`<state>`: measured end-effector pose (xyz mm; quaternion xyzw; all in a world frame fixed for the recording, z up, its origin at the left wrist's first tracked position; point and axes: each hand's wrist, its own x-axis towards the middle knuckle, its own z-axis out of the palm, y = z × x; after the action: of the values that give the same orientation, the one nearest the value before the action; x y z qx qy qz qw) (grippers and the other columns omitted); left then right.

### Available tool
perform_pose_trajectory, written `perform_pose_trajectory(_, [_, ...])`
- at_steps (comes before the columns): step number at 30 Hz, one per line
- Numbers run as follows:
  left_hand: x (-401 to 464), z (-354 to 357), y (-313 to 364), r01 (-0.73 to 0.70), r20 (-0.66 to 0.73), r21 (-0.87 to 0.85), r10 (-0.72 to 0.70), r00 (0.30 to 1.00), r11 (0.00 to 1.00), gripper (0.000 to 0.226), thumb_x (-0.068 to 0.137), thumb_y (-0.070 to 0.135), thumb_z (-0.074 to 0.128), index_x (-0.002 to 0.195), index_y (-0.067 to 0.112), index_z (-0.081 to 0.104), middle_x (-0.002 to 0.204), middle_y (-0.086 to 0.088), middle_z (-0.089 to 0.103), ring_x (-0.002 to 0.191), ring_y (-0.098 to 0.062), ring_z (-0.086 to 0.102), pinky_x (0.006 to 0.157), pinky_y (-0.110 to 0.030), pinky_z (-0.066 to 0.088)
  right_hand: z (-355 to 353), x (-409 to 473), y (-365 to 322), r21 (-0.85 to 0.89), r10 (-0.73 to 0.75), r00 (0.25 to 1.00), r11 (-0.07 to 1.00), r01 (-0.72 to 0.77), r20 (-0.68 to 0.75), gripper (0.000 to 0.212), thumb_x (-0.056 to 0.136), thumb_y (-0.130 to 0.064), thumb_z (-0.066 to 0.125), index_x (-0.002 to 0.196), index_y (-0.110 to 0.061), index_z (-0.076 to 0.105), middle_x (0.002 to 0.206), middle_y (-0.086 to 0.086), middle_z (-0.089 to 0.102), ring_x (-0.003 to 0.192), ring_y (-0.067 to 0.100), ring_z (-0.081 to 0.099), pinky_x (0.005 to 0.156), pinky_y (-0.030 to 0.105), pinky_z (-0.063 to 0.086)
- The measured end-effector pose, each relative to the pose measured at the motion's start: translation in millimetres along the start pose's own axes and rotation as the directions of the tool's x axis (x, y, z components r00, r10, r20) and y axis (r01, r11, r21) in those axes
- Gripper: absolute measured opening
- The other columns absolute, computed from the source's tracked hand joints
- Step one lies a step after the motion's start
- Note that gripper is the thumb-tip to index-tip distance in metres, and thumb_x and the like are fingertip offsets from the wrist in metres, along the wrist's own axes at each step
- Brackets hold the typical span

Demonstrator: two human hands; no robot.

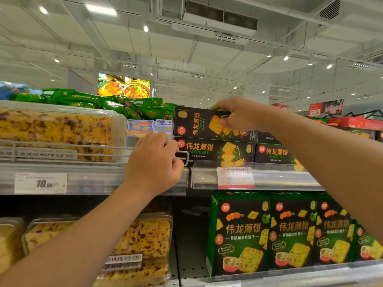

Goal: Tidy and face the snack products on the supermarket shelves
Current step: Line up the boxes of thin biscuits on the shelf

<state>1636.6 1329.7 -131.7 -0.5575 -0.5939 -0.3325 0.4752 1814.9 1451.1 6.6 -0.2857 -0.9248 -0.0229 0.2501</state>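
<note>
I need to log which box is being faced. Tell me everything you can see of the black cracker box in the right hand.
The black cracker box is a flat, long carton, seemingly cardboard, printed with gold lettering, a red round logo and yellow crackers. It sits on the upper shelf on top of a matching box, slightly tilted, front face toward the camera. The right hand grips its right end, fingers over the top edge, thumb on the front. Green bags lie behind it.

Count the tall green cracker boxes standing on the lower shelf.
3: left box, middle box, right box, side by side; the right forearm covers the row's far end, so more may be hidden.
</note>
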Motion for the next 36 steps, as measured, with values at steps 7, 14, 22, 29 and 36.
perform_pose_trajectory(7, [-12, 11, 19, -0.013, -0.141, -0.053, 0.005, 0.990, 0.999, 0.028, 0.077, 0.021, 0.054, 0.099, 0.008, 0.064, 0.093, -0.010, 0.056, 0.091, -0.031, 0.052, 0.075, -0.041, 0.036, 28, -81, 64, 0.053, -0.052, 0.910, 0.995, 0.081, -0.410, 0.049, 0.090, -0.006, 0.061, 0.133, -0.025, 0.050, 0.132, -0.001, 0.050, 0.123, 0.019, 0.046, 0.105, 0.041, 0.043])
perform_pose_trajectory(14, [-5, 39, 147, -0.251, -0.185, -0.416, 0.189, 0.964, 0.874, 0.021, 0.075, 0.018, 0.056, 0.092, 0.012, 0.066, 0.097, -0.005, 0.059, 0.100, -0.027, 0.053, 0.087, -0.039, 0.036, 62, -188, 211, -0.013, 0.259, 0.921, 0.961, -0.275, -0.292, 0.044, 0.098, -0.028, 0.053, 0.140, -0.029, 0.042, 0.158, -0.005, 0.024, 0.145, 0.016, 0.020, 0.114, 0.032, 0.022])
perform_pose_trajectory(22, [29, 94, 309, -0.215, 0.030, -0.506, 0.266, 0.964, 0.835, 0.030, 0.076, 0.026, 0.049, 0.097, 0.014, 0.068, 0.100, -0.001, 0.059, 0.101, -0.024, 0.053, 0.085, -0.036, 0.037, 78, -226, 285, -0.109, 0.056, 0.989, 0.991, -0.071, -0.135, 0.089, 0.088, -0.016, 0.060, 0.152, -0.041, 0.003, 0.161, -0.011, -0.010, 0.146, 0.008, -0.016, 0.121, 0.046, 0.005])
perform_pose_trajectory(29, [92, 146, 459, -0.232, 0.095, -0.480, 0.313, 0.945, 0.846, 0.038, 0.077, 0.027, 0.051, 0.108, 0.012, 0.068, 0.110, -0.006, 0.063, 0.111, -0.028, 0.053, 0.088, -0.045, 0.040, 52, -330, 392, 0.015, 0.113, 0.990, 0.994, -0.112, -0.081, 0.072, 0.086, -0.020, 0.063, 0.148, -0.035, 0.028, 0.155, -0.011, 0.030, 0.142, 0.008, 0.025, 0.116, 0.027, 0.021])
perform_pose_trajectory(36, [132, 214, 576, -0.319, 0.263, -0.400, 0.442, 0.858, 0.859, 0.054, 0.077, 0.030, 0.060, 0.127, 0.009, 0.059, 0.132, -0.018, 0.056, 0.123, -0.038, 0.049, 0.098, -0.051, 0.042, 13, -433, 534, 0.000, 0.403, 0.914, 0.915, -0.404, -0.048, 0.064, 0.092, -0.020, 0.054, 0.149, -0.032, 0.029, 0.156, -0.007, 0.028, 0.144, 0.009, 0.022, 0.113, 0.023, 0.019])
